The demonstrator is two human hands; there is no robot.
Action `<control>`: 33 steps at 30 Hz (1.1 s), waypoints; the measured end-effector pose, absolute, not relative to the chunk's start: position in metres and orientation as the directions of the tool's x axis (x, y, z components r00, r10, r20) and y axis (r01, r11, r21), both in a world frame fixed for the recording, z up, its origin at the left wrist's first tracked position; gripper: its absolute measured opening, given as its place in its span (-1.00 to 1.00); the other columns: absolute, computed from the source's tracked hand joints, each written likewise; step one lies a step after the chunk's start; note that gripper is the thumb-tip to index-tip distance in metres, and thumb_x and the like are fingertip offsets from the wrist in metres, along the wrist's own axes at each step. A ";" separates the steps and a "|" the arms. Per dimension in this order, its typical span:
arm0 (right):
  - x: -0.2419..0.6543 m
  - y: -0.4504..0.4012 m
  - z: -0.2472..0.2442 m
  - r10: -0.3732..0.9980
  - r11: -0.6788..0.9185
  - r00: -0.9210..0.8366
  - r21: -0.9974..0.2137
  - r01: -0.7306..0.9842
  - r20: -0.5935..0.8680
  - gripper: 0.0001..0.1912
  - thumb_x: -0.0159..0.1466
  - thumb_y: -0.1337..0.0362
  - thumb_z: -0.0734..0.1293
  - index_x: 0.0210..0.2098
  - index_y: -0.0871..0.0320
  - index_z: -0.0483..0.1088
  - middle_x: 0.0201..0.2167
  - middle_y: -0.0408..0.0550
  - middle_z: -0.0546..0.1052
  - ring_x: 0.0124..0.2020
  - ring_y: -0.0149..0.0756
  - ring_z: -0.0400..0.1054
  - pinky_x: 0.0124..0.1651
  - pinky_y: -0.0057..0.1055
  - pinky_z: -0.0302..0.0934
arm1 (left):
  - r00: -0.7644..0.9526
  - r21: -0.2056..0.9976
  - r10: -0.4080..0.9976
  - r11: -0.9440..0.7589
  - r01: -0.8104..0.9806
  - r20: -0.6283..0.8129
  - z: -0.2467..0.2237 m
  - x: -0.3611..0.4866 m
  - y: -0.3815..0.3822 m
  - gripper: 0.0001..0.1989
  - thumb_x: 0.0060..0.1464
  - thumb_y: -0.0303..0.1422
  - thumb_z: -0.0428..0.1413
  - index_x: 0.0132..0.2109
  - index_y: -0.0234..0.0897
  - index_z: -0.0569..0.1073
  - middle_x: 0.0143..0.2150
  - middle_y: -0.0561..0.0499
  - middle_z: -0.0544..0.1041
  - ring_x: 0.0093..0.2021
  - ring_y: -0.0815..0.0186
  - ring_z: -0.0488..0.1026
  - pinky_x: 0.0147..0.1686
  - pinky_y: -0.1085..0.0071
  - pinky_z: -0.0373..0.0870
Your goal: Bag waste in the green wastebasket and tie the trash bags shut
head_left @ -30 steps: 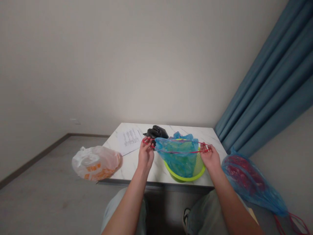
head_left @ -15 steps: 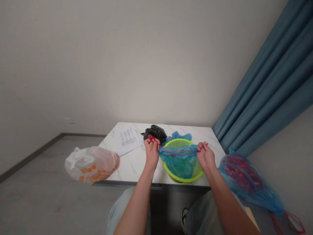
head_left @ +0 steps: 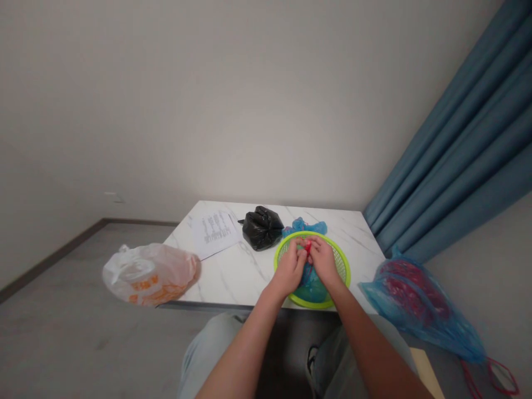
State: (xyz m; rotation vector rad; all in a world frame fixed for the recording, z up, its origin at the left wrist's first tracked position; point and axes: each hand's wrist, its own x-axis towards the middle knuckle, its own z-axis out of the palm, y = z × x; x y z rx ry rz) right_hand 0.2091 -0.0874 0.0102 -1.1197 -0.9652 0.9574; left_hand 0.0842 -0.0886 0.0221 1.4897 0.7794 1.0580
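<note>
My left hand (head_left: 292, 262) and my right hand (head_left: 322, 258) meet over a yellow-green plastic basket (head_left: 347, 271). Between their closed fingers is the red drawstring (head_left: 308, 247) of a blue plastic bag (head_left: 311, 287). The bag sits inside the basket, its mouth gathered together beneath my fingertips. Parts of the string and the bag's top are hidden by the hands. Behind the basket lies another crumpled blue bag (head_left: 305, 225), and to the left of that a tied black plastic bag (head_left: 261, 228).
Printed sheets (head_left: 214, 234) lie on the left of the white marbled table (head_left: 236, 277). A white and orange plastic bag (head_left: 152, 275) hangs over the table's left edge. At the right stands a large blue bag with red contents (head_left: 419, 302), near a blue curtain (head_left: 449, 144).
Both hands have come together from the bag's two sides to the middle. The bag's mouth, stretched wide before, is now bunched, with the red drawstring drawn in between the fingers.
</note>
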 end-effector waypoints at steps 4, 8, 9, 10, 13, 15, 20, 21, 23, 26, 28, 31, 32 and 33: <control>0.207 -0.087 0.008 0.960 0.140 0.254 -0.987 -0.082 0.115 -0.80 0.12 0.13 0.41 -0.44 0.15 0.48 -0.62 -0.21 0.40 -0.63 -0.48 0.12 -0.58 -0.50 -0.01 | 0.386 0.977 0.898 -0.201 -0.063 0.210 0.017 0.083 -0.083 -0.81 0.24 -0.26 0.05 -0.03 -0.15 0.27 -0.41 0.06 0.48 -0.32 0.23 0.46 -0.19 0.37 0.29; 0.211 -0.091 0.011 0.981 0.142 0.147 -0.986 -0.090 0.128 -0.70 0.24 0.06 0.33 -0.34 0.17 0.56 -0.68 -0.23 0.32 -0.62 -0.45 0.13 -0.53 -0.48 0.03 | 0.316 0.988 0.937 -0.141 -0.056 0.151 0.008 0.082 -0.075 -0.67 0.22 -0.34 0.05 0.10 -0.16 0.22 -0.42 0.09 0.50 -0.39 0.26 0.46 -0.25 0.40 0.29; 0.211 -0.093 0.011 0.984 0.145 0.121 -0.986 -0.087 0.134 -0.70 0.24 0.06 0.34 -0.29 0.16 0.56 -0.66 -0.22 0.36 -0.61 -0.44 0.18 -0.50 -0.48 0.07 | 0.312 0.990 0.940 -0.130 -0.054 0.140 0.005 0.081 -0.073 -0.71 0.21 -0.34 0.05 0.07 -0.16 0.25 -0.43 0.09 0.49 -0.40 0.27 0.45 -0.27 0.41 0.29; 0.211 -0.094 0.011 0.985 0.150 0.102 -0.986 -0.077 0.142 -0.72 0.23 0.07 0.37 -0.25 0.15 0.56 -0.60 -0.19 0.43 -0.56 -0.42 0.25 -0.46 -0.48 0.14 | 0.314 0.990 0.939 -0.130 -0.050 0.139 0.003 0.081 -0.071 -0.76 0.21 -0.35 0.05 0.02 -0.16 0.29 -0.43 0.09 0.48 -0.40 0.28 0.44 -0.29 0.42 0.29; 0.211 -0.098 0.010 0.981 0.173 0.091 -0.984 -0.030 0.169 -0.72 0.13 0.15 0.47 -0.18 0.11 0.55 -0.30 -0.09 0.59 -0.31 -0.33 0.45 -0.22 -0.44 0.31 | 0.317 0.982 0.931 -0.186 -0.011 0.180 -0.005 0.079 -0.065 -0.91 0.16 -0.38 0.08 -0.15 -0.19 0.37 -0.37 0.05 0.49 -0.33 0.28 0.44 -0.28 0.44 0.28; 0.211 -0.098 0.010 0.979 0.170 0.110 -0.985 0.007 0.170 -0.75 0.14 0.15 0.46 -0.21 0.11 0.55 -0.26 -0.08 0.59 -0.29 -0.32 0.46 -0.20 -0.43 0.32 | 0.303 0.975 0.932 -0.217 0.035 0.197 -0.008 0.078 -0.063 -0.94 0.15 -0.38 0.09 -0.20 -0.20 0.39 -0.36 0.05 0.49 -0.34 0.30 0.43 -0.29 0.45 0.28; 0.211 -0.097 0.013 0.960 0.141 0.237 -0.989 0.053 0.150 -0.70 0.21 0.03 0.37 -0.37 0.16 0.51 -0.59 -0.18 0.44 -0.63 -0.45 0.18 -0.56 -0.48 0.09 | 0.321 0.950 0.916 -0.289 0.119 0.239 -0.003 0.078 -0.066 -0.85 0.21 -0.27 0.08 -0.27 -0.25 0.43 -0.40 0.05 0.50 -0.39 0.32 0.40 -0.31 0.44 0.29; 0.212 -0.096 0.013 0.956 0.148 0.249 -0.988 0.044 0.154 -0.68 0.22 0.00 0.36 -0.37 0.16 0.50 -0.61 -0.19 0.41 -0.64 -0.45 0.16 -0.57 -0.47 0.07 | 0.332 0.938 0.905 -0.322 0.127 0.266 0.000 0.077 -0.068 -0.83 0.24 -0.27 0.06 -0.26 -0.26 0.45 -0.38 0.03 0.52 -0.36 0.31 0.42 -0.29 0.43 0.31; 0.214 -0.093 0.012 0.951 0.139 0.274 -0.990 0.025 0.141 -0.64 0.23 -0.03 0.34 -0.34 0.16 0.50 -0.63 -0.20 0.39 -0.65 -0.44 0.16 -0.57 -0.46 0.07 | 0.351 0.910 0.881 -0.387 0.146 0.318 0.006 0.076 -0.071 -0.77 0.28 -0.27 0.01 -0.25 -0.27 0.49 -0.33 0.01 0.55 -0.32 0.29 0.45 -0.24 0.41 0.32; 0.217 -0.090 0.010 0.936 0.082 0.343 -0.997 0.012 0.081 -0.61 0.23 -0.05 0.32 -0.28 0.17 0.50 -0.67 -0.22 0.36 -0.67 -0.41 0.16 -0.60 -0.46 0.04 | 0.330 0.876 0.869 -0.443 0.188 0.369 0.011 0.073 -0.075 -0.75 0.31 -0.29 -0.02 -0.20 -0.25 0.52 -0.27 0.00 0.59 -0.25 0.28 0.49 -0.20 0.40 0.34; 0.218 -0.089 0.009 0.923 0.057 0.380 -0.998 0.013 0.058 -0.61 0.22 -0.06 0.32 -0.29 0.17 0.50 -0.69 -0.22 0.36 -0.67 -0.40 0.17 -0.60 -0.45 0.05 | 0.304 0.862 0.867 -0.464 0.203 0.395 0.012 0.072 -0.077 -0.77 0.31 -0.30 -0.02 -0.14 -0.24 0.52 -0.21 -0.02 0.60 -0.19 0.26 0.51 -0.15 0.39 0.36; 0.217 -0.089 0.009 0.926 0.048 0.373 -0.999 0.017 0.051 -0.62 0.20 -0.04 0.33 -0.32 0.18 0.49 -0.69 -0.22 0.35 -0.68 -0.40 0.16 -0.61 -0.45 0.05 | 0.314 0.861 0.851 -0.483 0.157 0.421 0.012 0.071 -0.078 -0.78 0.28 -0.32 0.03 0.01 -0.24 0.45 -0.11 -0.05 0.59 -0.13 0.26 0.53 -0.09 0.37 0.39; 0.216 -0.089 0.009 0.932 0.051 0.358 -0.999 0.019 0.054 -0.63 0.20 -0.03 0.33 -0.32 0.18 0.48 -0.69 -0.23 0.35 -0.68 -0.41 0.16 -0.61 -0.46 0.04 | 0.336 0.862 0.841 -0.488 0.135 0.424 0.012 0.072 -0.078 -0.76 0.27 -0.33 0.05 0.05 -0.24 0.42 -0.09 -0.06 0.58 -0.13 0.26 0.53 -0.08 0.37 0.40; 0.215 -0.089 0.008 0.938 0.057 0.341 -0.998 0.019 0.060 -0.64 0.20 -0.02 0.33 -0.31 0.18 0.48 -0.69 -0.23 0.35 -0.68 -0.42 0.16 -0.61 -0.46 0.04 | 0.369 0.860 0.826 -0.496 0.122 0.425 0.013 0.072 -0.078 -0.76 0.26 -0.34 0.06 0.05 -0.24 0.42 -0.10 -0.05 0.59 -0.13 0.27 0.54 -0.07 0.37 0.40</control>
